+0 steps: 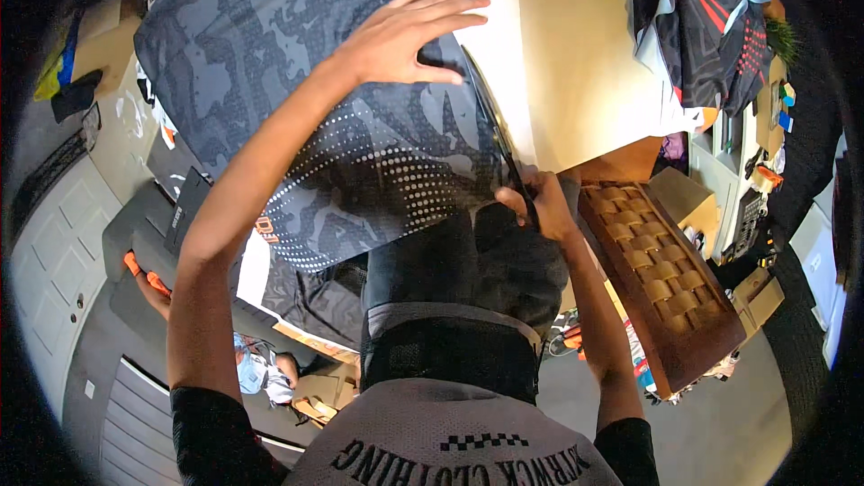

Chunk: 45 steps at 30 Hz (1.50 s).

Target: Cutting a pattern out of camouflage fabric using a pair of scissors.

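Observation:
A wide sheet of dark grey and black camouflage-patterned fabric (pixel 261 45), with bands of white dots, spreads across the table in front of me. My left hand (pixel 409 34) lies open on it near its right edge, fingers stretched to the right and some fingertips over the pale surface. In my right hand (pixel 549 207) is a pair of long dark scissors (pixel 492 112). Their blades point away from me along the fabric's right edge. The handles sit in my closed fingers close to my body. Whether fabric lies between the blades I cannot tell.
A pale board or paper (pixel 576 54) covers the table right of the fabric. At the far right lies a pile of black and red patterned garments (pixel 715 22). A brown woven-top wooden bench (pixel 661 261) stands by my right forearm. Cardboard boxes (pixel 688 202) are beyond it.

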Tool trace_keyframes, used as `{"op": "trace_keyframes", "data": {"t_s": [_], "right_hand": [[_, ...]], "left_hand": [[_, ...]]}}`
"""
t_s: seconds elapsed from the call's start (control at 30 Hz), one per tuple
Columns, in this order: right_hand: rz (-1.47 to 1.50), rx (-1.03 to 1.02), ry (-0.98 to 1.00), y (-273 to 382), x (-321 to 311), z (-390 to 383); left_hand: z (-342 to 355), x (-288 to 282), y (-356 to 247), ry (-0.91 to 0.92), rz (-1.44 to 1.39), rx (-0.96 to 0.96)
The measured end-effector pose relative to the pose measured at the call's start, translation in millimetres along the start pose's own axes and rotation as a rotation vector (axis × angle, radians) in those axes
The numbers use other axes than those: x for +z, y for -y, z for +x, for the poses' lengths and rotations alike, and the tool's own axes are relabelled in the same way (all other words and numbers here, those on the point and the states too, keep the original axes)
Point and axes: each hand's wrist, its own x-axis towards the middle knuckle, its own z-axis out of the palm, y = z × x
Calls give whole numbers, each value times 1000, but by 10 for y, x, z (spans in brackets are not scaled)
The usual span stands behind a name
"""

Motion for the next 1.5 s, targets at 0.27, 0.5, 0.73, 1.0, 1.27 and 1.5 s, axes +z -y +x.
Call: {"op": "trace_keyframes", "data": {"t_s": [0.27, 0.5, 0.73, 1.0, 1.27, 1.5], "right_hand": [[-20, 42, 14, 39, -12, 173], [-86, 26, 10, 65, -21, 185], [-112, 34, -33, 170, 44, 158], [-131, 36, -56, 173, 29, 143], [-24, 42, -29, 103, 25, 132], [-24, 64, -19, 169, 23, 145]], "left_hand": [[-7, -193, 67, 40, 333, 43], [-79, -122, 148, 18, 272, 36], [-68, -105, 146, 6, 279, 45], [-55, -122, 143, 23, 291, 34], [-44, -127, 127, 35, 270, 37], [-51, -137, 123, 37, 292, 22]]}}
